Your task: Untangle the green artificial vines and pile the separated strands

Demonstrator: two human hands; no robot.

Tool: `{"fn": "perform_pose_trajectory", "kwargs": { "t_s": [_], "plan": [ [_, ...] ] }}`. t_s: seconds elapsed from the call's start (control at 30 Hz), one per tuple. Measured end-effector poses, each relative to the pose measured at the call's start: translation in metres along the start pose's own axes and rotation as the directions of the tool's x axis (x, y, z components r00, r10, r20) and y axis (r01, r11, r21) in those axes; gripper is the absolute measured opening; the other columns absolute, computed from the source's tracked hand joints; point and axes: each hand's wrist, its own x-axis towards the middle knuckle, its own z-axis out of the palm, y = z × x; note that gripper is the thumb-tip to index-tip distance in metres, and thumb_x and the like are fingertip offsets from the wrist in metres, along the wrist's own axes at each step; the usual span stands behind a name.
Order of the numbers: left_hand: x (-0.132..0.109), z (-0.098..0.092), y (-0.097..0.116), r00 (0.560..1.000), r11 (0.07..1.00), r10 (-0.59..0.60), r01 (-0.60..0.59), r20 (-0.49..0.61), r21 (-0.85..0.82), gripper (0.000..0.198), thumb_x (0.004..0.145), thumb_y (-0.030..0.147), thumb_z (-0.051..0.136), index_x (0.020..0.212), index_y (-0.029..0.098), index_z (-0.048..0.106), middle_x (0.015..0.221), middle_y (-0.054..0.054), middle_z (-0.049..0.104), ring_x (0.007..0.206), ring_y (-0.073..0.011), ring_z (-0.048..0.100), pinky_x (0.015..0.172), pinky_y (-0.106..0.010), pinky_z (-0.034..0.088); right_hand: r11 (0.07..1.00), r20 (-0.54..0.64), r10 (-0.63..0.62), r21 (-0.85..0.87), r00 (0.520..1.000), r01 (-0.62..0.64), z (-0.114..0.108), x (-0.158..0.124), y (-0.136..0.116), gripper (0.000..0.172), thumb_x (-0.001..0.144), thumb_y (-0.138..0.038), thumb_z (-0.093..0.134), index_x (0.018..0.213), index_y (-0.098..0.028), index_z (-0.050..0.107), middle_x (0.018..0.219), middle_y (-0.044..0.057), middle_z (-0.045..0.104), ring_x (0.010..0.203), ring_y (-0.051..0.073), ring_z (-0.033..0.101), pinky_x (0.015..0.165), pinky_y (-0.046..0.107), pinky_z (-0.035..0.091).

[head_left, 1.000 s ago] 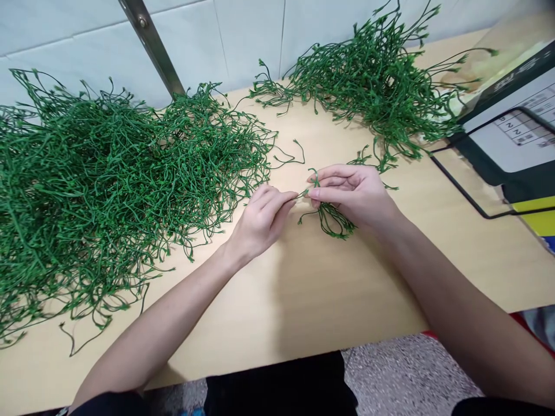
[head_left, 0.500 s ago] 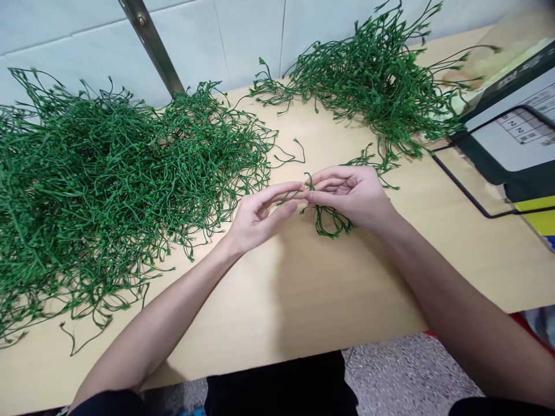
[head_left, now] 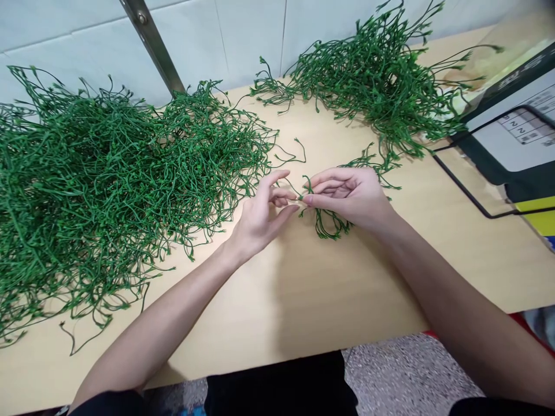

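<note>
Above the middle of the table, my right hand (head_left: 353, 196) pinches a few thin green artificial plant stems (head_left: 327, 222) between thumb and fingertips. Their small forked tips stick out at the fingertips, and a looped bunch hangs beneath the palm. Close on its left is my left hand (head_left: 264, 211), with its index finger raised and the thumb apart from it. Its fingertips are beside the ends of the stems; whether they touch is hard to see. A big heap of similar green stems (head_left: 130, 167) spreads across the left side of the table.
A smaller pile of green stems (head_left: 373, 81) lies at the back right. To its right are a dark box with a white label (head_left: 515, 127) and a black wire frame (head_left: 466, 193). A metal post (head_left: 156, 49) stands against the tiled wall (head_left: 251, 34). One loose stem lies on the table (head_left: 243, 323).
My left index finger has lifted and the left hand's fingers have spread away from the stems. The right hand keeps its pinch, nearly still.
</note>
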Motion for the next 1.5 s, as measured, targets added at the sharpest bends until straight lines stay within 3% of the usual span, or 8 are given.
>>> {"fn": "perform_pose_trajectory", "kwargs": {
  "t_s": [0.17,0.37,0.5,0.63,0.87,1.07,1.17,1.5],
  "plan": [
    [0.001,-0.004,0.004,0.997,0.985,0.067,-0.059,-0.042,0.162,0.036,0.09,0.018,0.066,0.123,0.021,0.053,0.085,-0.001,0.073,0.09,-0.0152,0.066,0.091,-0.035,0.052,0.999,0.01,-0.027,-0.026,1.0,0.028,0.001,-0.002,0.002,0.028,0.057,-0.031,0.09,0.075,-0.022,0.071,0.067,-0.001,0.072,0.062,0.015,0.069,0.066,0.03,0.061],
    [0.005,-0.004,0.002,0.981,0.93,0.195,-0.18,-0.018,0.319,0.009,0.093,0.017,0.06,0.093,0.02,0.068,0.077,-0.001,0.071,0.082,-0.0167,0.056,0.072,-0.03,0.049,0.997,-0.072,-0.075,-0.009,0.995,0.074,0.0,-0.003,0.0,0.029,0.055,-0.03,0.091,0.073,-0.023,0.071,0.065,-0.003,0.071,0.06,0.014,0.067,0.068,0.03,0.061],
    [0.006,-0.006,0.007,0.935,0.881,0.313,-0.22,-0.167,0.419,0.01,0.093,0.013,0.058,0.096,0.018,0.066,0.087,-0.002,0.073,0.085,-0.0162,0.056,0.079,-0.031,0.047,0.995,-0.136,-0.086,0.032,0.987,0.091,0.0,-0.001,-0.002,0.033,0.051,-0.028,0.094,0.072,-0.02,0.069,0.064,-0.002,0.07,0.062,0.015,0.069,0.069,0.03,0.062],
    [0.006,-0.006,0.012,0.885,0.86,0.337,-0.15,-0.322,0.487,0.013,0.094,0.013,0.056,0.101,0.02,0.064,0.092,-0.003,0.072,0.088,-0.0169,0.056,0.085,-0.034,0.044,0.993,-0.097,-0.112,0.029,0.989,0.115,-0.001,0.002,0.0,0.027,0.057,-0.028,0.091,0.071,-0.019,0.07,0.072,0.001,0.07,0.065,0.014,0.067,0.07,0.032,0.061],
    [0.003,-0.002,0.007,0.931,0.804,0.198,0.025,-0.306,0.595,0.01,0.09,0.018,0.061,0.095,0.021,0.069,0.103,-0.008,0.065,0.104,-0.0242,0.05,0.088,-0.041,0.043,0.986,-0.064,-0.167,0.013,0.984,0.168,-0.002,0.003,0.002,0.021,0.065,-0.029,0.087,0.073,-0.021,0.069,0.069,0.0,0.065,0.065,0.015,0.065,0.069,0.035,0.06],
    [0.004,-0.007,0.014,0.944,0.895,0.329,-0.311,-0.001,0.32,0.009,0.093,0.016,0.059,0.102,0.018,0.059,0.086,-0.003,0.066,0.083,-0.0143,0.059,0.078,-0.03,0.051,0.987,-0.066,-0.157,0.033,0.985,0.16,0.001,0.002,0.002,0.027,0.062,-0.031,0.089,0.071,-0.023,0.065,0.07,0.0,0.065,0.062,0.015,0.064,0.066,0.034,0.059],
    [0.003,-0.007,0.016,0.929,0.912,0.347,-0.366,0.127,0.185,0.017,0.091,0.025,0.066,0.102,0.017,0.057,0.088,-0.003,0.068,0.083,-0.0132,0.063,0.076,-0.028,0.054,0.986,-0.085,-0.159,0.037,0.984,0.162,0.001,0.002,0.003,0.028,0.063,-0.031,0.089,0.07,-0.023,0.063,0.069,-0.001,0.064,0.06,0.014,0.063,0.063,0.034,0.058],
    [0.0,-0.002,0.006,0.999,0.999,0.037,-0.038,-0.032,-0.014,0.01,0.092,0.014,0.055,0.101,0.019,0.056,0.081,0.001,0.063,0.069,-0.0069,0.064,0.065,-0.019,0.054,0.99,0.037,-0.106,0.094,0.994,0.102,0.002,0.0,0.0,0.032,0.076,-0.045,0.079,0.081,-0.024,0.055,0.074,0.0,0.069,0.077,0.017,0.069,0.081,0.036,0.058]
  ]
}}
